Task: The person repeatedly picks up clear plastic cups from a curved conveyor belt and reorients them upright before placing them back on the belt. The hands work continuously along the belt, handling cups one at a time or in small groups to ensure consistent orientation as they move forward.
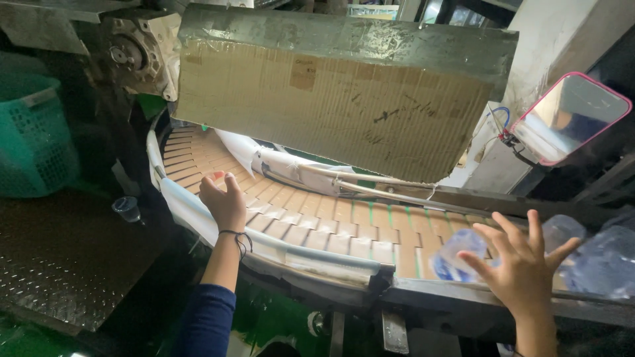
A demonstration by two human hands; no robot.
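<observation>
Now both hands open: right hand [522,264] touching light, slippery plastic bottle [460,254]; left hand [223,198] flat on belt [331,221]. Best gripped around middle.

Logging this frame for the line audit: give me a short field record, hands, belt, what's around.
left hand: open, resting on the curved slat conveyor, holding nothing
right hand: fingers spread, at a clear plastic bottle; grip not clear
other bottles: blurred clear ones at right on the belt
above belt: cardboard-faced guard
left side: teal basket, small cup on tread plate
right side: pink-framed mirror
</observation>
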